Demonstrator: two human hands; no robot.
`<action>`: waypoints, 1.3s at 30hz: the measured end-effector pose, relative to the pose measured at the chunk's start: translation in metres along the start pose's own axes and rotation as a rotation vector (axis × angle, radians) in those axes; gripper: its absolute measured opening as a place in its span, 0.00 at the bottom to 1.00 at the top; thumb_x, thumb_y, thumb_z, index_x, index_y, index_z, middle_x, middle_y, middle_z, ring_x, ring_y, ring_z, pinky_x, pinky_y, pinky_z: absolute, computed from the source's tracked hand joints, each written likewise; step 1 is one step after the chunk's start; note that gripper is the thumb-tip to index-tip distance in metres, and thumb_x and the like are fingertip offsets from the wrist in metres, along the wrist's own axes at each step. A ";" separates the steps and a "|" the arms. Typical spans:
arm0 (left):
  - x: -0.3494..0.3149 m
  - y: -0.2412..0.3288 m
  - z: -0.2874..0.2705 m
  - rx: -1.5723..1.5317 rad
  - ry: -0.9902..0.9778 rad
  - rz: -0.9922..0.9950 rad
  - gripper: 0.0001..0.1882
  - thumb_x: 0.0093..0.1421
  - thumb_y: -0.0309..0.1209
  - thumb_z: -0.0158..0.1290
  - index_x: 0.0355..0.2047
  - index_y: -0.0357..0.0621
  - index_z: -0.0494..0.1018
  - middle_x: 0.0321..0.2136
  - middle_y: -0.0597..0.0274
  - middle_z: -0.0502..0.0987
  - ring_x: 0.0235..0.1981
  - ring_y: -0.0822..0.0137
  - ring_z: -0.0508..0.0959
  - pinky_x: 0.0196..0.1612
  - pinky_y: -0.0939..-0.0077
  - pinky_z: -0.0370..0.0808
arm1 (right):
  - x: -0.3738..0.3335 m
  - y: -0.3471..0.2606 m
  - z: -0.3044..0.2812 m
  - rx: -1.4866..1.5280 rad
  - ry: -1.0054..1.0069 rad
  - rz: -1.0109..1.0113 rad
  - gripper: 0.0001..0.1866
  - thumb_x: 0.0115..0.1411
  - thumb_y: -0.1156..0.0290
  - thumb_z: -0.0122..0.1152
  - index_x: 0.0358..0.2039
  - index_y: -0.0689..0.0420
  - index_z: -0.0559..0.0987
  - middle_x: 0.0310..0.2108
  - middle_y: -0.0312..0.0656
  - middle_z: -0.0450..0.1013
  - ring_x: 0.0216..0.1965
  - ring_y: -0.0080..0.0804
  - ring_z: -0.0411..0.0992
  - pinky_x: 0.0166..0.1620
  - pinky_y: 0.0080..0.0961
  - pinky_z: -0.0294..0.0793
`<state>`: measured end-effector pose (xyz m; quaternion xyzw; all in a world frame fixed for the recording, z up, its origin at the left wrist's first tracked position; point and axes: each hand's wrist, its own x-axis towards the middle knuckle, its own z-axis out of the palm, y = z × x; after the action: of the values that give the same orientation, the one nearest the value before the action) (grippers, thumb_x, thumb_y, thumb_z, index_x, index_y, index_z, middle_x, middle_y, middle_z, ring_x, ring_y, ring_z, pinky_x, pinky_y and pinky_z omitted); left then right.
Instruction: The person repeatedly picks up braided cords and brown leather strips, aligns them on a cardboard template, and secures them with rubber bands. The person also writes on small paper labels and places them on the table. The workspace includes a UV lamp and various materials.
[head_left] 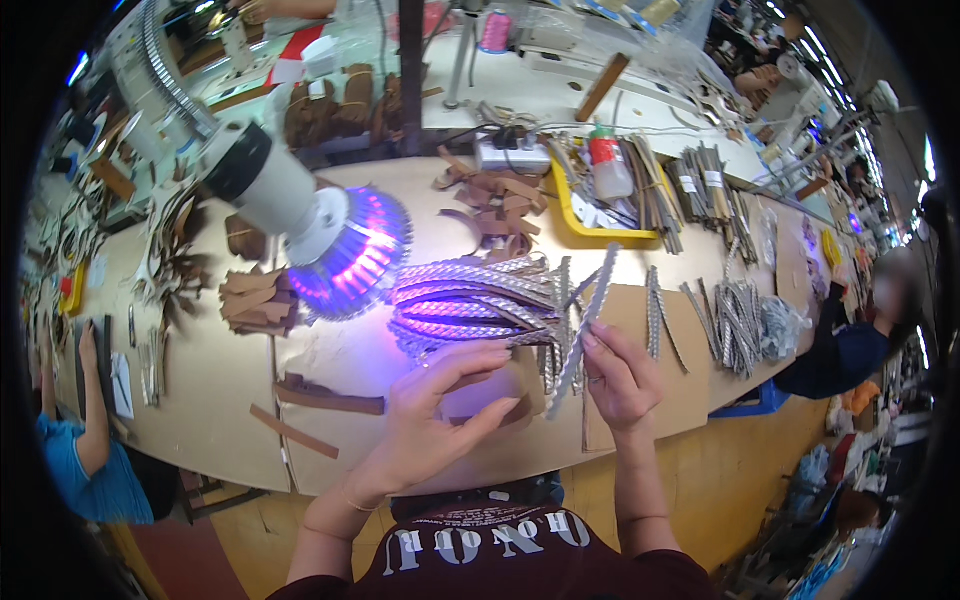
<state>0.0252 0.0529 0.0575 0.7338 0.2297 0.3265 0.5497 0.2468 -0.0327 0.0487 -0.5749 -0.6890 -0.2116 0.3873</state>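
My right hand (622, 378) pinches a light grey braided strap (601, 290) near its middle, so that it stands slantwise above the table. My left hand (445, 400) hovers left of it, thumb and fingers apart with nothing between them. Just beyond my left hand lies a thick bundle of silvery braided straps (475, 302), lit purple on its left side. Over that bundle's left end hangs a round, finned lamp (355, 250) glowing blue and purple.
Brown strips (258, 300) lie stacked at left; a long brown strip (330, 395) rests nearer me. A yellow tray (610, 238) holds a red-and-white bottle (610, 165). More braided straps (738, 325) lie at right. Co-workers sit at both sides.
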 end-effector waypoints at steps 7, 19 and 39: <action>0.011 0.008 -0.002 -0.326 -0.078 -0.085 0.24 0.59 0.15 0.51 0.56 0.35 0.63 0.51 0.51 0.72 0.53 0.62 0.74 0.55 0.71 0.73 | -0.027 -0.015 -0.010 0.297 0.077 0.105 0.16 0.46 0.84 0.69 0.37 0.62 0.79 0.42 0.50 0.76 0.38 0.41 0.79 0.40 0.29 0.83; 0.069 0.014 0.062 -0.426 -0.113 -0.107 0.34 0.59 0.15 0.49 0.64 0.46 0.54 0.46 0.51 0.75 0.41 0.67 0.79 0.44 0.75 0.78 | -0.029 -0.029 -0.040 0.419 0.201 0.091 0.12 0.51 0.81 0.67 0.37 0.63 0.76 0.41 0.51 0.74 0.38 0.45 0.78 0.40 0.37 0.82; -0.075 -0.017 0.034 -0.865 -0.089 -0.595 0.11 0.66 0.25 0.48 0.47 0.32 0.68 0.36 0.49 0.80 0.28 0.68 0.82 0.25 0.83 0.79 | -0.044 -0.093 -0.034 1.010 0.310 1.415 0.24 0.59 0.81 0.54 0.54 0.62 0.58 0.32 0.45 0.72 0.26 0.30 0.75 0.30 0.22 0.77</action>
<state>-0.0004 -0.0166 0.0179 0.3561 0.2490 0.1897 0.8804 0.1691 -0.1087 0.0494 -0.5916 -0.1226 0.3317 0.7245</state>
